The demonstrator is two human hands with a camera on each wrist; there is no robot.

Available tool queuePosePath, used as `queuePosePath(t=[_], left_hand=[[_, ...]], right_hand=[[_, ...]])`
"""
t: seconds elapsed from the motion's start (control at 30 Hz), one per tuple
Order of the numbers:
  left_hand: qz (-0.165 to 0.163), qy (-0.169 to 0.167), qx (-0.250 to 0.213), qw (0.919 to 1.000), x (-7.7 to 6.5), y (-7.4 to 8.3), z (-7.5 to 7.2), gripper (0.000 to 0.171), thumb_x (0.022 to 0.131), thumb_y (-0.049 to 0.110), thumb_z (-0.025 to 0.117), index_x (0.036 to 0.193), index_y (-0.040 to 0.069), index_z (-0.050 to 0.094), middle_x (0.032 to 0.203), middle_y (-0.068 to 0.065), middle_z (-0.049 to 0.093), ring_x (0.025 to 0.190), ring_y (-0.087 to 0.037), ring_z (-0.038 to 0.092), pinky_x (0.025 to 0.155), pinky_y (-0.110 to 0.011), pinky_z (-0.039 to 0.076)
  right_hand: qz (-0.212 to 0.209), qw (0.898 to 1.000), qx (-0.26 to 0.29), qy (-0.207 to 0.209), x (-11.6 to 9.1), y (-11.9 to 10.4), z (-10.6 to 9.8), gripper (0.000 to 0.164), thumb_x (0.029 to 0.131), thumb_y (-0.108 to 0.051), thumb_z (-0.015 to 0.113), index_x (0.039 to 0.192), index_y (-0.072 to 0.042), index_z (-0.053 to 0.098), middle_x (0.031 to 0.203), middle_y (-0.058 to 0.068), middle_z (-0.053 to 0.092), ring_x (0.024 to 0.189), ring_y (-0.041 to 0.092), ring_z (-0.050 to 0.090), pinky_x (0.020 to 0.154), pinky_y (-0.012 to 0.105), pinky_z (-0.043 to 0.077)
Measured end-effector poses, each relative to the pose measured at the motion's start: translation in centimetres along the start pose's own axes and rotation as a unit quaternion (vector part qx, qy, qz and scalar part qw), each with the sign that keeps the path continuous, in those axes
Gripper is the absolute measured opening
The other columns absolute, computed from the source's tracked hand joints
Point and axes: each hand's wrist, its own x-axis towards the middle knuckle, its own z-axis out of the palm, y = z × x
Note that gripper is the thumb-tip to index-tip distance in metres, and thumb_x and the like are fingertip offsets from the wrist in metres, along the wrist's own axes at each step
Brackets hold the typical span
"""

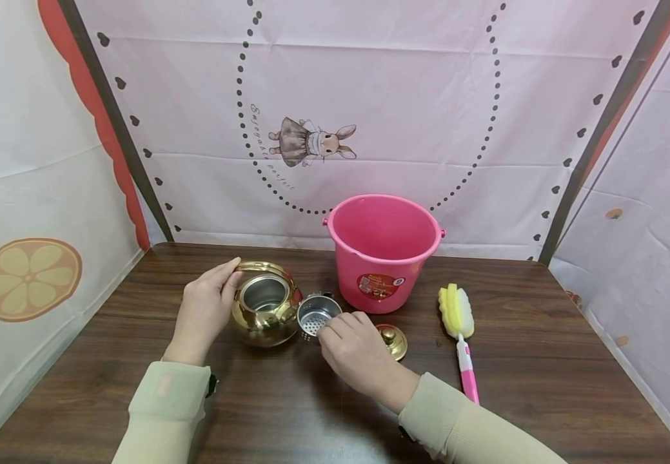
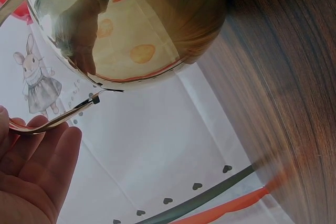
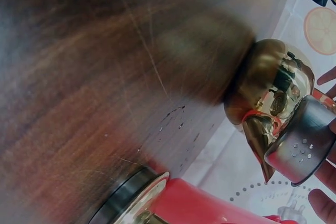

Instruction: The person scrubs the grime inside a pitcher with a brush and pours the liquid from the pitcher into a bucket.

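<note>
A shiny gold teapot [image 1: 262, 328] stands uncovered on the table, its steel inside showing in the head view. My left hand [image 1: 207, 309] grips its raised handle [image 2: 65, 116] at the left side, the fingers curled under the bar in the left wrist view. Just right of the teapot, my right hand [image 1: 354, 351] pinches a steel tea strainer [image 1: 313, 325] by its near rim. Small holes dot the strainer's base in the right wrist view, where it hangs off the table beside the teapot's spout [image 3: 258, 145]. Behind the right hand lies the gold lid [image 1: 394, 343], partly hidden.
A pink bucket [image 1: 378, 283] stands at the back, behind the strainer and lid. To the right lies a yellow and white sponge brush [image 1: 458, 312] with a pink handle, its end hidden by the right sleeve. Printed cloth walls [image 1: 416, 116] border the brown wooden table [image 1: 543, 361].
</note>
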Motion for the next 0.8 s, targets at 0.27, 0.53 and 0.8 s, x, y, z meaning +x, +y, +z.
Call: queuePosePath(t=[0.27,0.53,0.8], left_hand=[[-0.002,-0.002,0.000,1.0000,-0.04,-0.05,0.03,0.031,0.094,0.013,0.058,0.122,0.001,0.063,0.115,-0.021,0.066,0.104,-0.040,0.063,0.087,-0.052,0.052],[-0.003,-0.003,-0.002,1.0000,-0.05,-0.08,0.02,0.031,0.094,0.014,0.058,0.122,0.001,0.063,0.116,-0.021,0.065,0.105,-0.040,0.063,0.087,-0.052,0.052],[-0.001,-0.003,-0.002,1.0000,0.00,-0.10,-0.01,0.031,0.094,0.013,0.058,0.122,0.001,0.062,0.116,-0.021,0.065,0.105,-0.040,0.063,0.087,-0.052,0.052]], right_hand=[[0.001,1.000,-0.001,0.003,-0.25,0.02,0.05,0.007,0.083,-0.012,0.057,0.082,-0.013,0.064,0.077,-0.002,0.063,0.074,0.015,0.059,0.063,0.027,0.043],[-0.001,1.000,-0.005,0.005,-0.40,0.05,0.05,0.006,0.076,-0.012,0.068,0.080,-0.014,0.064,0.076,-0.002,0.063,0.074,0.014,0.060,0.063,0.028,0.043],[-0.001,1.000,-0.010,0.001,-0.68,0.18,0.14,0.002,0.078,-0.012,0.064,0.079,-0.013,0.063,0.076,-0.002,0.063,0.073,0.015,0.059,0.063,0.028,0.043]])
